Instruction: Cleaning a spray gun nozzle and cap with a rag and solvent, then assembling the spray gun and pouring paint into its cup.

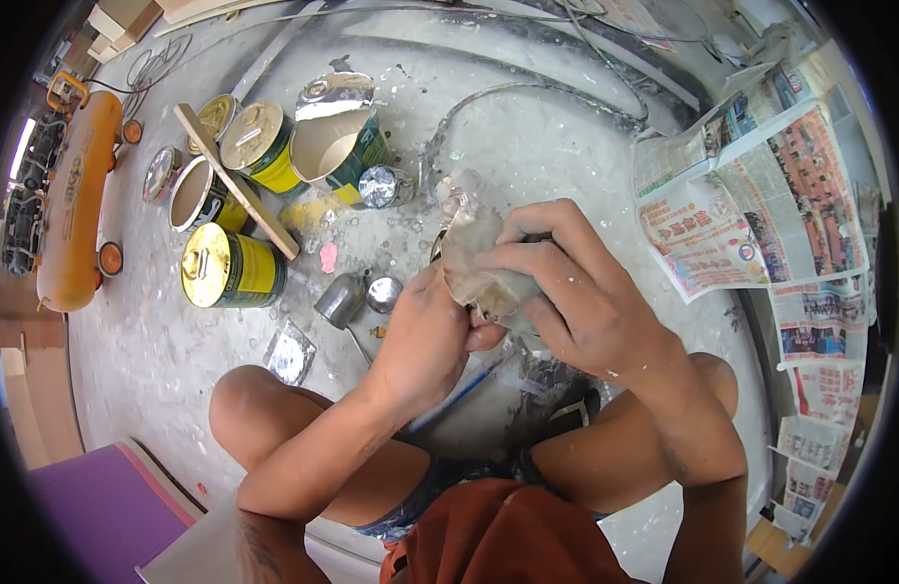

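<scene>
In front of my knees both hands are together around a crumpled greyish-beige rag (472,245). My right hand (593,297) pinches the rag with bent fingers. My left hand (425,336) is closed in a fist against its lower left side; a bit of dark rim shows there, and what the fist grips is mostly hidden. On the floor to the left of that hand are a metal cup (342,300) lying tilted and a small round shiny lid (383,294). A blue stick (469,384) shows below the hands.
Several paint tins (237,265) stand at the left, a wooden stick (237,182) lying across one. A cut-open tin (337,146) holds beige paint. An orange air compressor (84,200) is farther left. A hose (527,86) curves behind. Newspaper sheets (732,234) hang at the right.
</scene>
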`<state>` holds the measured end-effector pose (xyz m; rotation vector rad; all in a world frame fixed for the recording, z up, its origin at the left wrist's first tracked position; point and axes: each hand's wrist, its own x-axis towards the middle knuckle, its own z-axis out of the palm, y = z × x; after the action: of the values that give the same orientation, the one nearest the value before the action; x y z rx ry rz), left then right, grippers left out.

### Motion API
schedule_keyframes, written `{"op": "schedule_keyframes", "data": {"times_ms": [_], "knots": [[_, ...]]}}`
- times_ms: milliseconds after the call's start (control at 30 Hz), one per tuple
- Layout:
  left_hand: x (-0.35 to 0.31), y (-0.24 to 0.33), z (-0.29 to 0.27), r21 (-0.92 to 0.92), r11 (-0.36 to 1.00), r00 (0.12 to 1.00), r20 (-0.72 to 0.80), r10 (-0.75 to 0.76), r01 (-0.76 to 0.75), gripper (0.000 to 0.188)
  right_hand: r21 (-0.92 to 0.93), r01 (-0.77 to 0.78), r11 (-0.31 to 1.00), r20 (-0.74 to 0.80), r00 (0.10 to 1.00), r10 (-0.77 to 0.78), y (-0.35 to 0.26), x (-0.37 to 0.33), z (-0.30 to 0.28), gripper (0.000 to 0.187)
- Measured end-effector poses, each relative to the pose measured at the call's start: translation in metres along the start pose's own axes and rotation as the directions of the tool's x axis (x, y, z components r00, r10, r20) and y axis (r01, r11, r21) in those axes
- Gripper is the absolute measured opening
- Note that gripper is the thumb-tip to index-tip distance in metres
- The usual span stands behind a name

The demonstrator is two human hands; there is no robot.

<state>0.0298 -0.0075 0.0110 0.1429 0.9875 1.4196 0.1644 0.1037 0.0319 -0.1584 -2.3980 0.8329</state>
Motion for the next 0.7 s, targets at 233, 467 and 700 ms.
{"op": "schedule_keyframes", "data": {"times_ms": [233, 467, 700], "knots": [[0.001, -0.002, 0.003, 0.230, 0.970, 0.990, -0.103, 0.099, -0.073, 0.035, -0.022, -0.122, 0.992, 0.058, 0.991, 0.123, 0.003, -0.002, -0.001, 0.033], [0.003, -0.005, 0.005, 0.422, 0.896, 0.975, -0.105, 0.197, -0.136, 0.037, 0.006, -0.213, 0.977, 0.086, 0.974, 0.211, 0.006, -0.003, 0.000, 0.027], [0.012, -0.004, -0.003, 0.174, 0.984, 0.996, -0.082, 0.045, -0.030, 0.034, 0.067, -0.255, 0.965, 0.073, 0.965, 0.250, 0.008, -0.005, 0.006, 0.025]]}}
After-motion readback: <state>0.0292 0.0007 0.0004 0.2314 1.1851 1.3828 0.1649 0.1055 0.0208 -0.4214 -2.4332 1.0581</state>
